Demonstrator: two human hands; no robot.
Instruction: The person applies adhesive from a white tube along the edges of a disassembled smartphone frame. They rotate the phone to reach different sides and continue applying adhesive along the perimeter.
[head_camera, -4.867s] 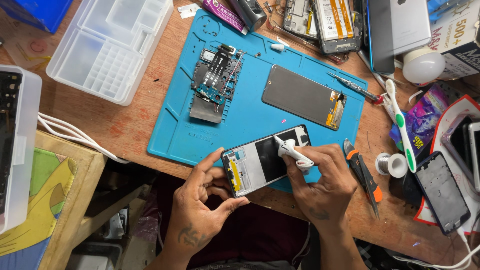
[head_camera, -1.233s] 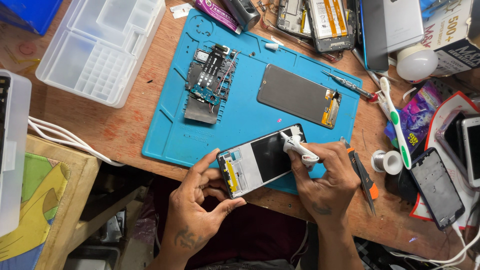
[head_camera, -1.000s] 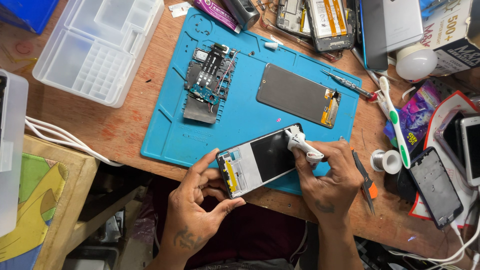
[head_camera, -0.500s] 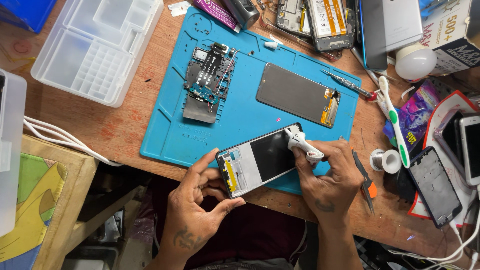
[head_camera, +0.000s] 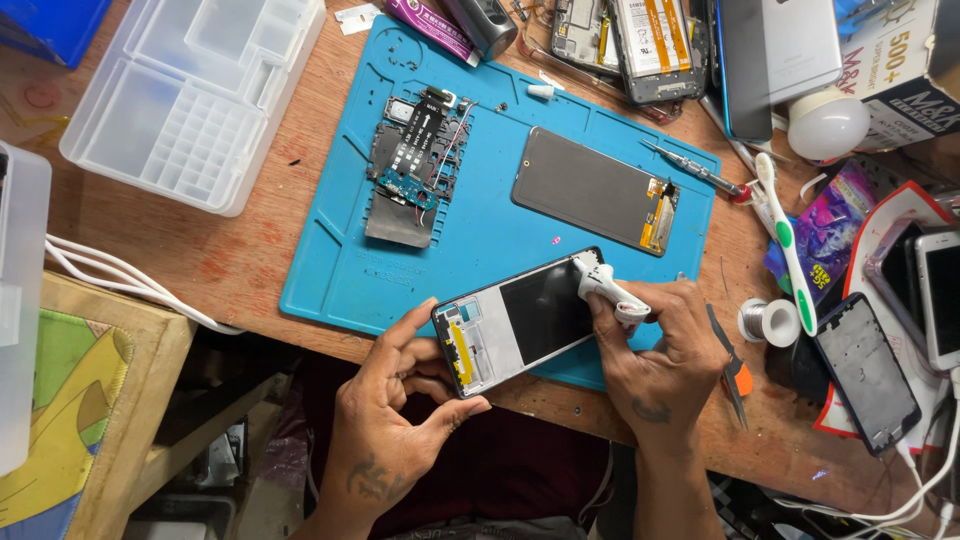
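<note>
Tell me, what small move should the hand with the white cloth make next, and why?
Probably wipe further along the phone frame toward its near end. The right hand presses the white cloth only at the far corner, while the left hand steadies the frame.

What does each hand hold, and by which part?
Left hand grips the phone frame by its near short end; right hand presses a white cloth wad on its far end.

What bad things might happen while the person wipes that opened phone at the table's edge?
1. The phone frame sits partly past the table edge, steadied only by the left hand; it may slip off.
2. The right hand presses a white cloth into the frame; hard rubbing might bend it.
3. The loose display panel and circuit board lie bare on the blue mat; an elbow might knock them.
</note>
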